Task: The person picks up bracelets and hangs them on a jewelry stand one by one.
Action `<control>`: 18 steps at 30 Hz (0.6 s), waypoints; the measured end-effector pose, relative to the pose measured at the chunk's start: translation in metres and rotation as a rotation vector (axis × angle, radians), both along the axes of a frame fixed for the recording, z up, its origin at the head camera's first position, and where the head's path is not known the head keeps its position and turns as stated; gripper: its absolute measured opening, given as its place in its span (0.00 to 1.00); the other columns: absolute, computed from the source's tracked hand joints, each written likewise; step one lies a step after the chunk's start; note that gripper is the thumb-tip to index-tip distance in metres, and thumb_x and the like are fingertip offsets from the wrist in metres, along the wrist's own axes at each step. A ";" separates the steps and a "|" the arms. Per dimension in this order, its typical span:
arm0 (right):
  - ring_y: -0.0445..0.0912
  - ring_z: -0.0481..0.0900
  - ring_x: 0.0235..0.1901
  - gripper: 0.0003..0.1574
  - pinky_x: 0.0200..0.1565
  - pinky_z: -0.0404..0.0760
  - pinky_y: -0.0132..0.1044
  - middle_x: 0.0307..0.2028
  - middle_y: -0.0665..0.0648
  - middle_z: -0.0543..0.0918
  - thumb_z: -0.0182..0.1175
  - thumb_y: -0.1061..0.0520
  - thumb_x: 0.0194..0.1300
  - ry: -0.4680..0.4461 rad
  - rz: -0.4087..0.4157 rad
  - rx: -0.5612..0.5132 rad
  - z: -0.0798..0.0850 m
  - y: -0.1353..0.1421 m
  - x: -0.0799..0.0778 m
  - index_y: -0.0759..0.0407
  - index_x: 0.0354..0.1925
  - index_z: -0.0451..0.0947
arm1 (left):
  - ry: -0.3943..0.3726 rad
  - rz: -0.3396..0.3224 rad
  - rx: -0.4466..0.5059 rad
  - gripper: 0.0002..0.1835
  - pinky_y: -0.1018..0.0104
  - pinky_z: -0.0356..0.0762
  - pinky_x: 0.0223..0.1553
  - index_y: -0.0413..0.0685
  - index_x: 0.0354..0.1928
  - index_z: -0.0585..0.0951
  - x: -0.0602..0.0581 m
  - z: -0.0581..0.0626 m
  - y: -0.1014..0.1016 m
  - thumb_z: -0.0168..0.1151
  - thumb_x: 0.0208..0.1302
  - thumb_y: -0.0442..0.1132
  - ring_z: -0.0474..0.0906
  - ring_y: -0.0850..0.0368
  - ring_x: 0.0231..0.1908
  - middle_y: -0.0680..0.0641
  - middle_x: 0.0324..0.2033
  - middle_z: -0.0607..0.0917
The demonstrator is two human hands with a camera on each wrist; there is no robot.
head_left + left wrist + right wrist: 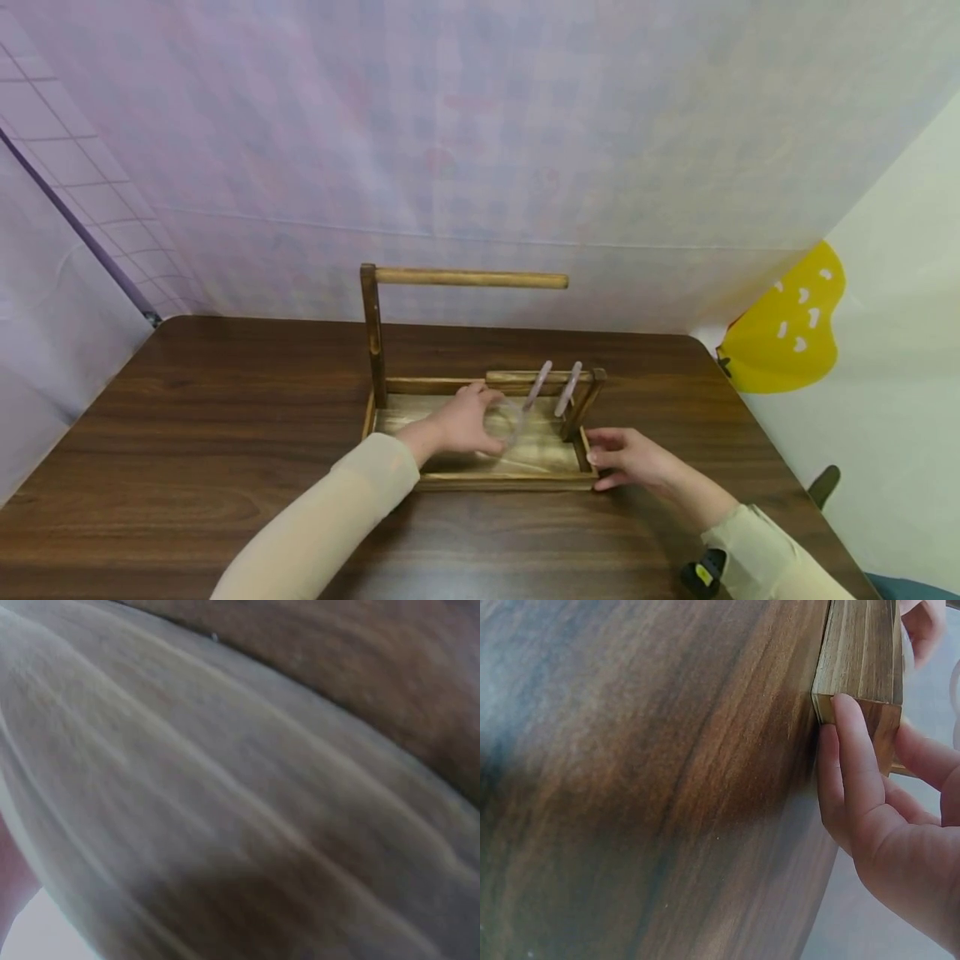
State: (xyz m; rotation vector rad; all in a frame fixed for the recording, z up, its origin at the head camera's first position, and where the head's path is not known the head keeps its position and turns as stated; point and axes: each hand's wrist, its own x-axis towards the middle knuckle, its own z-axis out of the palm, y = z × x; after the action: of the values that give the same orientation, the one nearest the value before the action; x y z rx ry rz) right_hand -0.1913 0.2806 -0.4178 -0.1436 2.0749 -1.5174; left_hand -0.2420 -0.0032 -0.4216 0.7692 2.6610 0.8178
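A wooden jewellery stand [510,482] with a shallow tray base stands on the table. Over the tray, my left hand [461,423] holds a pale translucent bangle [517,423] between its thumb and fingers. Two pale pinkish bangles [567,389] hang on the stand's lower rod [510,377], close to the short right post [583,406]. At the tray's right end, my right hand [633,458] grips the end wall; in the right wrist view its fingers [859,761] lie against the wooden corner [862,656]. Sleeve fabric fills most of the left wrist view, hiding the left hand there.
A tall left post [372,333] carries a bare upper rod [472,277] with its free end to the right. The brown table [187,433] reaches a pale curtain [480,167] behind. A yellow strawberry-shaped decoration [787,333] is at the right.
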 end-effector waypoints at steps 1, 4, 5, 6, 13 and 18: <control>0.44 0.79 0.39 0.41 0.41 0.85 0.44 0.50 0.73 0.71 0.54 0.63 0.66 0.000 0.000 0.001 0.000 0.000 0.000 0.85 0.65 0.44 | -0.003 0.005 0.005 0.44 0.49 0.66 0.64 0.46 0.67 0.65 -0.001 0.000 -0.001 0.70 0.47 0.50 0.58 0.40 0.67 0.36 0.69 0.59; 0.44 0.79 0.39 0.41 0.41 0.85 0.44 0.50 0.74 0.71 0.54 0.63 0.66 0.000 -0.003 0.004 0.000 0.000 0.000 0.85 0.65 0.44 | 0.004 0.010 0.020 0.44 0.50 0.66 0.64 0.44 0.66 0.65 -0.003 0.002 -0.005 0.71 0.47 0.48 0.60 0.41 0.66 0.36 0.68 0.61; 0.44 0.79 0.39 0.41 0.41 0.85 0.44 0.50 0.74 0.71 0.54 0.63 0.66 0.000 -0.003 0.006 0.001 0.000 0.001 0.85 0.65 0.44 | 0.012 0.009 0.023 0.44 0.51 0.67 0.64 0.43 0.66 0.65 -0.003 0.002 -0.006 0.71 0.47 0.48 0.62 0.41 0.65 0.36 0.67 0.62; 0.44 0.79 0.39 0.41 0.41 0.85 0.44 0.51 0.74 0.71 0.54 0.63 0.66 0.000 -0.005 0.007 0.001 -0.001 0.001 0.85 0.65 0.44 | 0.020 0.008 0.023 0.44 0.52 0.68 0.63 0.43 0.66 0.65 -0.004 0.003 -0.007 0.72 0.47 0.48 0.64 0.41 0.64 0.37 0.66 0.64; 0.45 0.78 0.40 0.41 0.42 0.85 0.44 0.50 0.73 0.70 0.54 0.63 0.67 -0.007 -0.009 0.010 0.001 0.000 0.001 0.84 0.65 0.45 | 0.037 0.020 0.055 0.41 0.56 0.77 0.50 0.42 0.63 0.68 -0.005 0.009 -0.016 0.71 0.48 0.48 0.74 0.48 0.49 0.41 0.54 0.73; 0.45 0.78 0.41 0.41 0.42 0.85 0.44 0.52 0.74 0.70 0.54 0.62 0.67 -0.011 -0.005 0.017 0.000 0.001 0.000 0.84 0.65 0.45 | 0.030 0.035 0.099 0.43 0.55 0.75 0.55 0.39 0.65 0.65 -0.004 0.013 -0.021 0.72 0.48 0.48 0.73 0.47 0.51 0.41 0.54 0.73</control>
State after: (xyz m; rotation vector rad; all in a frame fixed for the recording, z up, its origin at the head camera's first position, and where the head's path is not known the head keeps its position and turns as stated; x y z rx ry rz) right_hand -0.1916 0.2813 -0.4178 -0.1236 2.0805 -1.5007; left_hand -0.2465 -0.0239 -0.4090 0.7661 2.6844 0.9612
